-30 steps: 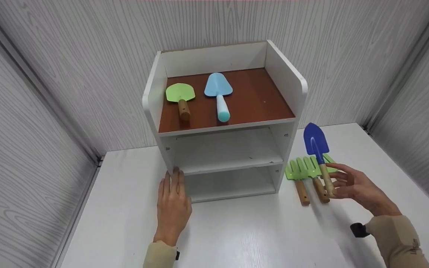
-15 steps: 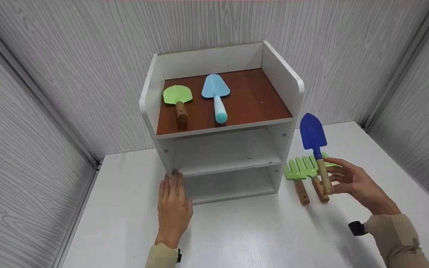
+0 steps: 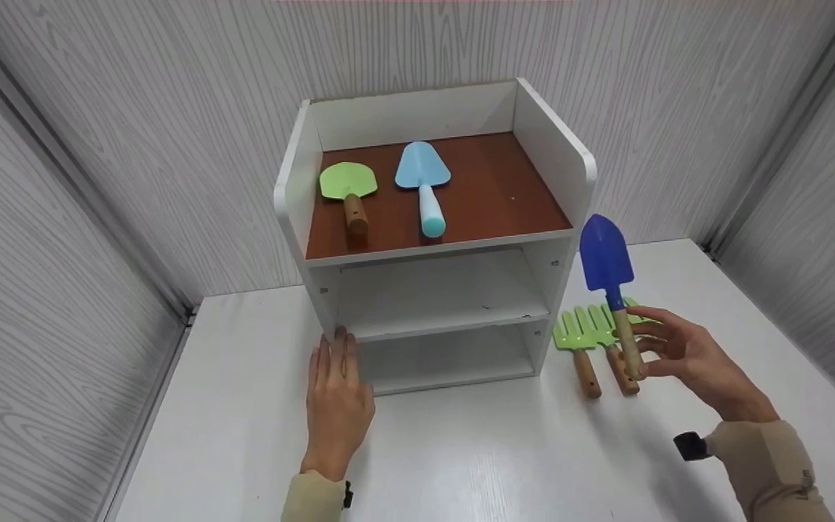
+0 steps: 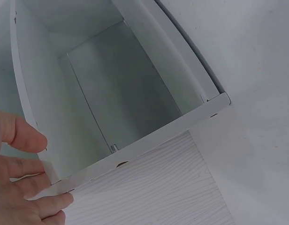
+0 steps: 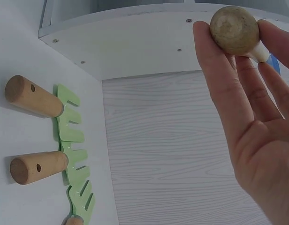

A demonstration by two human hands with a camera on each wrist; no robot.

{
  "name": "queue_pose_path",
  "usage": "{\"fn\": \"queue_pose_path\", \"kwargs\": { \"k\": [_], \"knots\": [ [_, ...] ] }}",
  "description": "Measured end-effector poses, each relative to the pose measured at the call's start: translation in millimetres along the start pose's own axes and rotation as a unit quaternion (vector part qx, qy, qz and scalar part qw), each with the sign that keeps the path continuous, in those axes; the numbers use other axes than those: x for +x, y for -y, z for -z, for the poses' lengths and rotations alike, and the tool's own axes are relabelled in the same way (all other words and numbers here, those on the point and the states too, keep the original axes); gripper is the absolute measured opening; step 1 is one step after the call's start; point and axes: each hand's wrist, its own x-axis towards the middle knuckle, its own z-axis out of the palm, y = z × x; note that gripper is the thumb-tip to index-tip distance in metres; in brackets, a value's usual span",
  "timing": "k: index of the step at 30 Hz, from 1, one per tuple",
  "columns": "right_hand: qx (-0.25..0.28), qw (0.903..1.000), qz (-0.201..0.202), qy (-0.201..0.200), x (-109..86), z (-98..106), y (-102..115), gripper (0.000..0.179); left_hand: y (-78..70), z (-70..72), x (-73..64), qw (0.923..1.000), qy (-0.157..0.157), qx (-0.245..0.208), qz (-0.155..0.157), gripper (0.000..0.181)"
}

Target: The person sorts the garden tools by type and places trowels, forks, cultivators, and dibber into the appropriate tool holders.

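My right hand [image 3: 696,366] pinches the wooden handle of a blue hand trowel [image 3: 606,254], held upright in the air, blade up, beside the shelf unit. In the right wrist view the round handle end [image 5: 234,29] shows between thumb and fingers. Below it on the table lie green hand rakes [image 3: 583,330] with wooden handles; the right wrist view shows three heads side by side. My left hand [image 3: 340,413] lies with straight fingers against the front left edge of the white shelf unit [image 3: 454,330]; its fingertips [image 4: 64,199] meet the panel edge in the left wrist view.
On the brown top board [image 3: 493,174] lie a green trowel [image 3: 349,181] with a wooden handle and a light blue trowel [image 3: 423,170]. Raised sides and a back panel border this board. Grey wood-grain walls [image 3: 98,145] enclose the white table [image 3: 461,457].
The right hand has raised the blue trowel slightly and shifted it left, toward the shelf unit. The left hand keeps its place at the unit's left edge.
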Motion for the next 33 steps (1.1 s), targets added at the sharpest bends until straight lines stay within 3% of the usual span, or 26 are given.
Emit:
{"fn": "queue_pose_path", "kwargs": {
  "k": [15,24,33],
  "knots": [
    [0.025,0.9984,0.045,0.022,-0.4,-7.4,2.2,0.076,0.0,0.9,-0.5,0.9998,-0.012,0.015,-0.009,0.066],
    [0.013,0.9996,0.025,-0.001,-1.4,-11.2,4.5,0.076,-0.8,0.1,0.1,0.9999,-0.012,0.006,-0.007,0.065],
    [0.021,0.9982,0.055,0.011,-0.3,-14.4,3.9,0.076,-0.6,0.2,0.0,0.9999,-0.006,0.011,-0.006,0.067]
  ]
}}
